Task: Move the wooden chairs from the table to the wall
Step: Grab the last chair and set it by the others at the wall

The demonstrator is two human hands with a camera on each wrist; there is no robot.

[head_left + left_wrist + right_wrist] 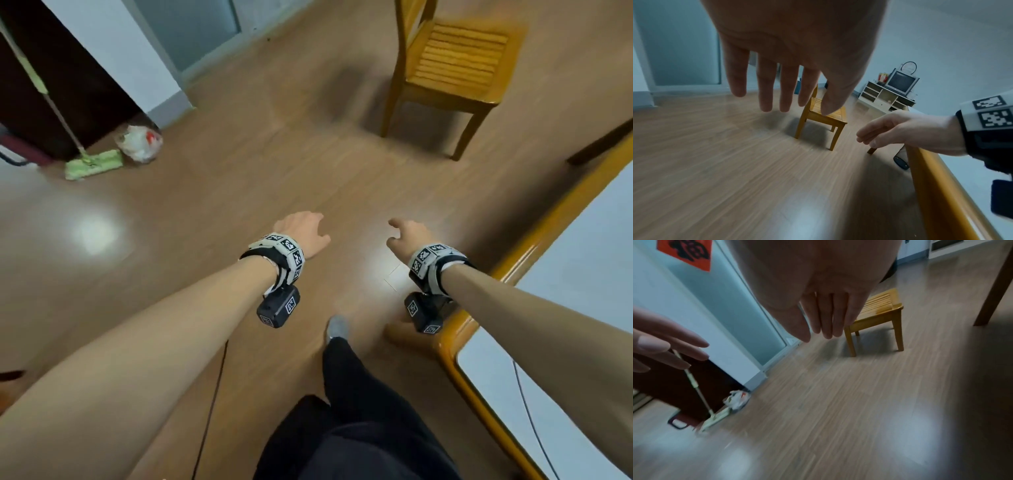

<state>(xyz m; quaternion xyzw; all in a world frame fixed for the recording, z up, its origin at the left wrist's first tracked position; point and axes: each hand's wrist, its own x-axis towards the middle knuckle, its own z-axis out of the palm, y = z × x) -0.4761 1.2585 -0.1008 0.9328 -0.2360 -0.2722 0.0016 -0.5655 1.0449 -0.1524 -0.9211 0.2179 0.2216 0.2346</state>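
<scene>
A wooden chair [455,65] with a slatted seat stands on the floor ahead, near the table's far end; it also shows in the left wrist view as the chair [826,116] and in the right wrist view as the chair [877,311]. My left hand [303,229] reaches forward over the bare floor, fingers straight and spread, holding nothing. My right hand [407,234] is stretched out beside it with relaxed fingers, also empty. Both hands are well short of the chair. The table [534,240] with a yellow wooden rim and pale top runs along my right.
A green flat mop [92,164] leans by a dark door at the left, with a plastic bag [140,142] beside it. A glass door [191,27] and wall lie ahead left. A TV stand [885,97] sits far off. A dark table leg [995,293] stands right of the chair.
</scene>
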